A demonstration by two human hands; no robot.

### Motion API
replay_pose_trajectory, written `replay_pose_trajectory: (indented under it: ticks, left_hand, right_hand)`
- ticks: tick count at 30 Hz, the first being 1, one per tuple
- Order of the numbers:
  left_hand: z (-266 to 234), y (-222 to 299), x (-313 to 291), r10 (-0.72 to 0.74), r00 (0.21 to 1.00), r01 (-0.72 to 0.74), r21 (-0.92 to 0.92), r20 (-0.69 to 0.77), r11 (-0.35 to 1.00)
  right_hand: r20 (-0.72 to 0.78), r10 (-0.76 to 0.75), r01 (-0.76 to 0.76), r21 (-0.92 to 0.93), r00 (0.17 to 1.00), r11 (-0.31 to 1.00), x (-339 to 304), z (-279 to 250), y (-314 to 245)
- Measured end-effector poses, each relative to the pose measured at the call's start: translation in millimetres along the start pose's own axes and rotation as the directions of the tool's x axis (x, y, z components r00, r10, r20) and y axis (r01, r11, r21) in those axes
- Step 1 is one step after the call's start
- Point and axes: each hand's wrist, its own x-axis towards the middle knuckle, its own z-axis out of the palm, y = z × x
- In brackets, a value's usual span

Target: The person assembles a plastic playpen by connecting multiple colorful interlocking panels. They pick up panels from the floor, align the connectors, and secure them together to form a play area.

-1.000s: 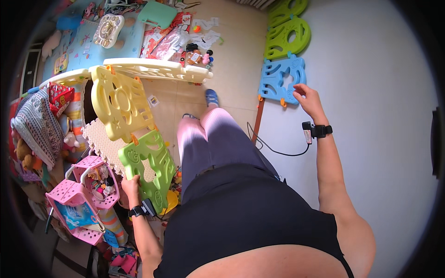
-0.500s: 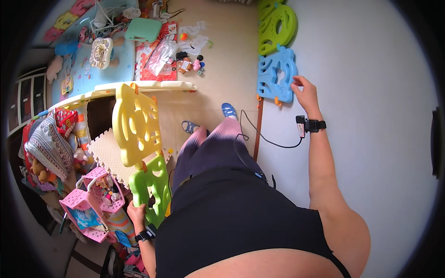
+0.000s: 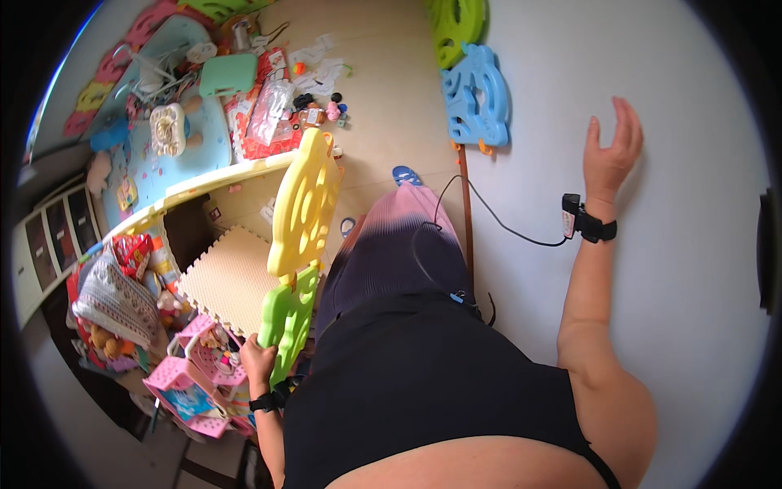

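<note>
Green panel (image 3: 281,314): left of the black top (image 3: 415,375), joined at its far end to a yellow panel (image 3: 287,216); step judged to be one-handed handling of the pair; any shift calls for a firm hold and room for the yellow end.
Pink basket (image 3: 167,372): loaded, near the green panel; possible obstruction.
Cream barrier (image 3: 236,173): passes behind the yellow panel; contact cannot be told.
Foam mat (image 3: 232,273): just beside the panels.
Left hand (image 3: 257,359): closed on the green panel's near edge; some fingers hidden.
Blue panel (image 3: 492,94): well apart, beside the pale surface (image 3: 692,269).
Cable (image 3: 525,240): looped toward the right wrist; snag risk judged.
Right hand (image 3: 615,155): spread, empty.
</note>
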Motion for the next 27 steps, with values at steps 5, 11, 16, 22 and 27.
replay_pose_trajectory:
  ticks: [5, 11, 16, 22, 27]
  left_hand:
    - [-1, 7, 62, 0.047, 0.982, -0.019, -0.154, 0.182, 0.988]
    - [5, 2, 110, 0.147, 0.964, -0.120, -0.129, 0.223, 0.984]
    - [-20, 20, 111, 0.301, 0.938, -0.301, -0.025, 0.174, 0.953]
    - [-31, 27, 115, 0.392, 0.908, -0.414, 0.185, 0.147, 0.891]
    - [-24, 34, 133, 0.455, 0.877, -0.481, 0.291, 0.156, 0.827]
  right_hand:
    - [-0.123, -0.109, 0.014, -0.597, 0.986, 0.802, -36, -151, 25]
    - [-0.004, 0.072, -0.029, -0.938, 0.997, 0.346, -118, -258, 76]
    - [0.088, 0.152, 0.114, -0.978, 0.984, -0.174, -116, -254, 52]
    - [0.052, 0.165, 0.087, -0.973, 0.985, -0.216, -116, -249, 46]
    - [0.027, 0.138, 0.054, -0.978, 0.990, -0.199, -120, -247, 53]
